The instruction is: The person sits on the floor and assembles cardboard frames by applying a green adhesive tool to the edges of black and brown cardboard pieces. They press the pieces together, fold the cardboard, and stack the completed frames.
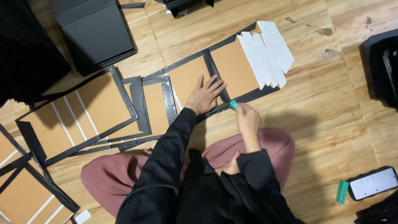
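**Flat hand on the panel, teal tool at its near edge**

Black sleeves and pink-trousered knees fill the near part of the view; the person sits cross-legged on the wooden floor [331, 103]. Just beyond the knees lies the unfolded box blank [226, 68], brown card panels bordered in black, running from mid-scene to the far right, where white paper strips [269, 52] stand peeled up over its end panel.

The left hand [206, 94] lies flat on the blank, fingers spread apart and pressing on brown card near the dark crease between two panels. The right hand [247, 117] is closed, fingers clamped together round a small teal tool [234, 104] whose tip sits at the blank's near black border, just beside the left hand's fingertips.

Judged risks: the tool works very near the spread fingers, so a slip along the border could catch them. If the left hand's pressure eases, the blank may slide on the smooth boards and the border would crease or go down crooked. The loose white strips could fold back and stick to the card.

More blanks [95, 112] overlap at the left; a stack of dark folded boxes [95, 33] sits at the far left. A phone [373, 183] and a second teal piece [342, 191] lie at the near right, well apart from both hands.
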